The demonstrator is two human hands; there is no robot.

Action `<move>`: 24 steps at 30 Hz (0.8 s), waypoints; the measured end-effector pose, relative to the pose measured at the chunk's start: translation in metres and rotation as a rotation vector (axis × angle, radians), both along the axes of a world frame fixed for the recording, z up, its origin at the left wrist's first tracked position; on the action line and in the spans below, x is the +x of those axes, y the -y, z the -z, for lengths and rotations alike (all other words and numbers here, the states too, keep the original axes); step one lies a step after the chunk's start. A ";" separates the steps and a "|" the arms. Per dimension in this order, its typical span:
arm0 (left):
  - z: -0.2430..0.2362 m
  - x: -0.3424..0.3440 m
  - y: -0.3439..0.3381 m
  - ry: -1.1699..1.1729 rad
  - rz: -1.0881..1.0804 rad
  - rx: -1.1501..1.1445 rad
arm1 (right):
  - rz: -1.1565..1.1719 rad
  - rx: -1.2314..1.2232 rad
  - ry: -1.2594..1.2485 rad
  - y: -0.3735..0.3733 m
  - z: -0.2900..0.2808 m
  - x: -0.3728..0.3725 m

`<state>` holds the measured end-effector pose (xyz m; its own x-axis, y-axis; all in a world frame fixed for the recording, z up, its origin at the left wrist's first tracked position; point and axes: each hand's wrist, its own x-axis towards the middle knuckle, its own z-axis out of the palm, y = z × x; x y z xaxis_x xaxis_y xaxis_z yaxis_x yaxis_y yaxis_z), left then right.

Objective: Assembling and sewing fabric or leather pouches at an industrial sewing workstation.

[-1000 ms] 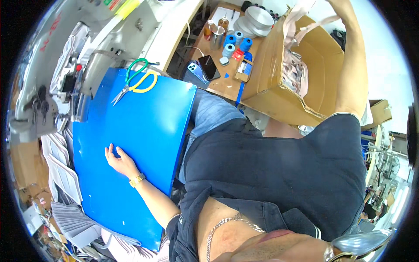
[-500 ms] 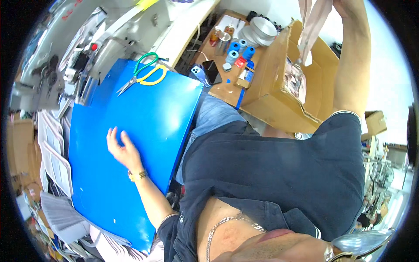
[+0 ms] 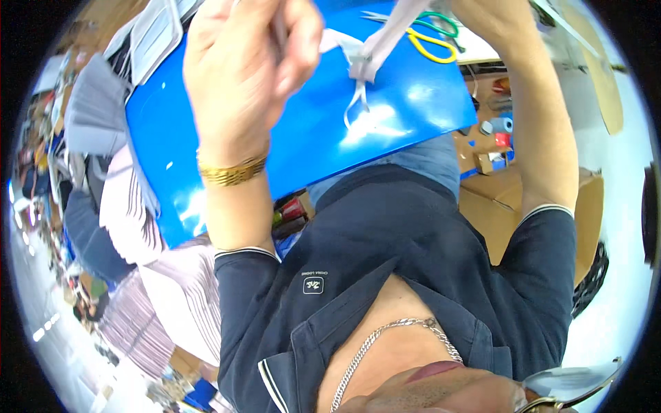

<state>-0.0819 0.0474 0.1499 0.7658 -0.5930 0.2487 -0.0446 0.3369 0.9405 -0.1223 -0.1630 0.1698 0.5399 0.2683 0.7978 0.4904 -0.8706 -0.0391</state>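
My left hand [image 3: 248,72] is raised over a glossy blue board [image 3: 310,148], its fingers curled and partly blurred. A pale pinkish-grey fabric strip [image 3: 392,31] runs between my two hands above the board, with a bunched part and a thin white loop hanging from its middle. One end meets the fingers of my left hand. The other rises to my right hand [image 3: 492,20], whose fingertips are cut off by the top edge. Scissors [image 3: 434,47] with one green and one yellow handle lie on the board beyond the strip.
Stacks of pale striped fabric pieces [image 3: 182,299] and grey fabric pieces [image 3: 96,113] stand left of the board. An open cardboard box [image 3: 489,210] is beside my right arm. Behind it, a brown table holds a blue thread cone [image 3: 505,125] and small items.
My right hand has swung from above the cardboard box to over the board, bringing the fabric strip along. My left hand has lifted off the board toward the strip. My view has turned.
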 end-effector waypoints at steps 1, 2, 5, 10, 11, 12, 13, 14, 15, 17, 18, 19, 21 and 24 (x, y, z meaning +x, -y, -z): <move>0.001 0.005 -0.020 -0.103 -0.029 0.054 | 0.034 0.182 -0.098 0.003 0.021 0.005; 0.014 0.021 -0.045 -0.043 0.103 0.083 | 0.081 0.357 -0.200 0.013 0.046 0.009; 0.035 0.017 -0.070 0.167 0.069 0.458 | 0.102 0.685 -0.359 0.055 0.112 0.041; 0.055 0.018 -0.117 -0.127 0.636 0.788 | -0.175 1.354 -1.095 0.093 0.159 -0.011; 0.055 0.026 -0.125 -0.111 0.777 0.717 | -0.212 1.206 -1.281 0.079 0.137 -0.025; 0.075 0.036 -0.142 -0.054 0.687 0.433 | -0.334 1.016 -1.437 0.100 0.154 -0.032; 0.096 0.037 -0.166 -0.007 0.557 0.167 | -0.288 1.020 -1.408 0.069 0.149 -0.042; 0.094 0.044 -0.168 -0.154 0.464 -0.041 | -0.275 0.991 -1.539 0.070 0.149 -0.051; 0.090 0.051 -0.168 -0.302 0.365 -0.245 | -0.260 0.961 -1.669 0.071 0.151 -0.060; 0.089 0.085 -0.178 -0.362 0.423 -0.483 | -0.208 1.000 -1.674 0.057 0.147 -0.067; 0.095 0.107 -0.177 -0.419 0.403 -0.497 | -0.229 1.061 -1.631 0.058 0.153 -0.069; 0.099 0.125 -0.177 -0.474 0.372 -0.507 | -0.281 1.159 -1.592 0.060 0.156 -0.066; 0.120 0.168 -0.171 -0.436 0.350 -0.250 | -0.340 1.355 -1.377 0.054 0.165 -0.065; 0.144 0.164 -0.138 -0.234 -0.227 0.385 | -0.261 1.512 -1.313 0.059 0.176 -0.075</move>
